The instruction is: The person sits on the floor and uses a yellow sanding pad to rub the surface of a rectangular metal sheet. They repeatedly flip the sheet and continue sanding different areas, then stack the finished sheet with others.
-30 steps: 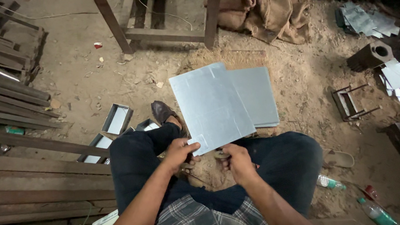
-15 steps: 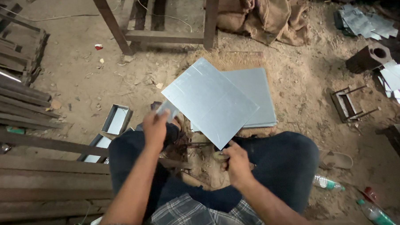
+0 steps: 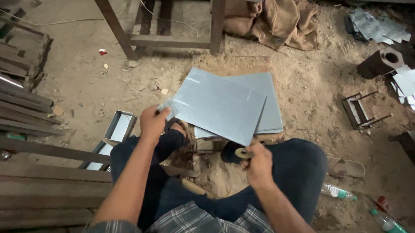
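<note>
Over the lap, both hands grip the metal sheet [image 3: 216, 104], left hand [image 3: 153, 123] now moved to its far-left corner.

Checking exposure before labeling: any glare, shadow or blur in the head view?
Head view: soft sheen on the metal sheet, not blown out; right edge and lower left fall into shadow; left hand and right hand fairly sharp; wide-angle bending at the borders.

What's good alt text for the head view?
Seated person holds a grey metal sheet by two corners, left hand and right hand, above a stack of sheets on the dirt floor. Wooden planks lie to the left.
</note>
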